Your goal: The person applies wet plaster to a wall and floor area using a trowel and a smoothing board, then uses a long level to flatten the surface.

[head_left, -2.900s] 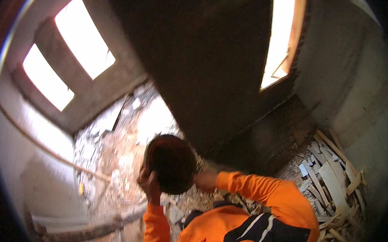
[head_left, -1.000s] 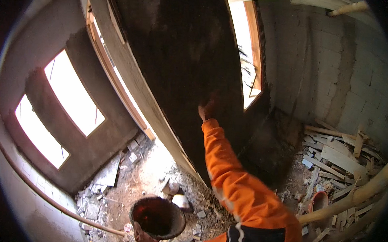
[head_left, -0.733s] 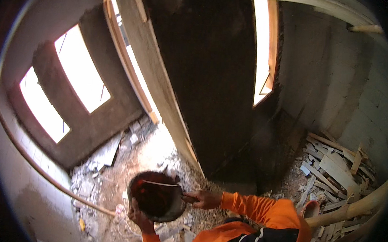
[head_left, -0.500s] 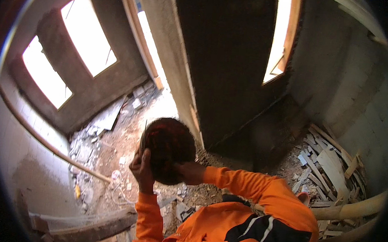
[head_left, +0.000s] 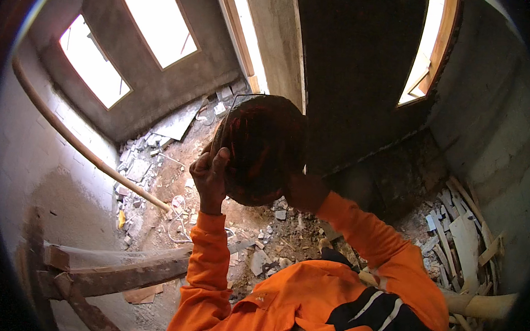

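I hold a dark, round bucket point(head_left: 260, 144) with a reddish, shadowed inside up in front of me. My left hand point(head_left: 210, 175) is closed on its left side, at the thin wire handle, which bends over the top. My right hand point(head_left: 304, 192) is in shadow at the bucket's lower right, apparently touching it; its fingers are hidden. Both arms are in orange sleeves.
Rubble point(head_left: 261, 261) covers the floor below. Broken boards point(head_left: 462, 245) lie piled at right. A long pole point(head_left: 82, 148) leans along the left wall, with timber beams point(head_left: 124, 275) below it. A dark wall point(head_left: 355, 63) stands ahead, beside window openings and a doorway.
A second ago my right arm reached up toward the dark wall. It has since come down to the bucket, which both hands have raised higher. The view has shifted.
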`<state>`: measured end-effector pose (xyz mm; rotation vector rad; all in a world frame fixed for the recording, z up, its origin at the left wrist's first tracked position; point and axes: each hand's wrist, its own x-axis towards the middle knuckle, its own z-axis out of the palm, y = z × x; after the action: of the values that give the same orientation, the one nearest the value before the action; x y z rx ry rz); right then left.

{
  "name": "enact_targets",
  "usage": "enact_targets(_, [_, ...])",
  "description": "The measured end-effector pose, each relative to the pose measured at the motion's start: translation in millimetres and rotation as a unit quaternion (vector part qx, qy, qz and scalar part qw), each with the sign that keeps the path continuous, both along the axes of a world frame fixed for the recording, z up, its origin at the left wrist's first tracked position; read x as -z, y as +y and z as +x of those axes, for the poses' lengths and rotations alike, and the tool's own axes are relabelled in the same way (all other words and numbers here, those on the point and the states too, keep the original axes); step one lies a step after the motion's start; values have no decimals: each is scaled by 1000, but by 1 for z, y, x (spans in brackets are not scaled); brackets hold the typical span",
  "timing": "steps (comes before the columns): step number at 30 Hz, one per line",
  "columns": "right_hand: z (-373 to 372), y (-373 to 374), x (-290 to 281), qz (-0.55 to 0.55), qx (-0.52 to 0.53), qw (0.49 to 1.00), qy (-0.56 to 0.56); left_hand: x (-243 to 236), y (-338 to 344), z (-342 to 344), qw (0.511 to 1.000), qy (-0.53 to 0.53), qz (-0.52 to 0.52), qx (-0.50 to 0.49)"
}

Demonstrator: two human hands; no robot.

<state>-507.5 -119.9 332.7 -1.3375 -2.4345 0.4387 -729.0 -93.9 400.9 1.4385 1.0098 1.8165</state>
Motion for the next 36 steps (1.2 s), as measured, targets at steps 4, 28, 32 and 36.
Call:
enact_targets(4, [1, -7, -10, 58, -5, 996, 66, -7, 0, 0, 996, 58, 26, -55])
enact_targets(28, [36, 17, -31, -641, -70, 573, 506, -68, -26, 4, 978, 177, 82, 74])
enact_targets(32, [11, -13, -31, -725, -157, 247, 624, -60, -23, -6, 983, -24, 40, 177])
enact_targets(36, [-26, -26, 4, -654, -276, 103, 697, -17, -18, -10, 987, -82, 25, 134])
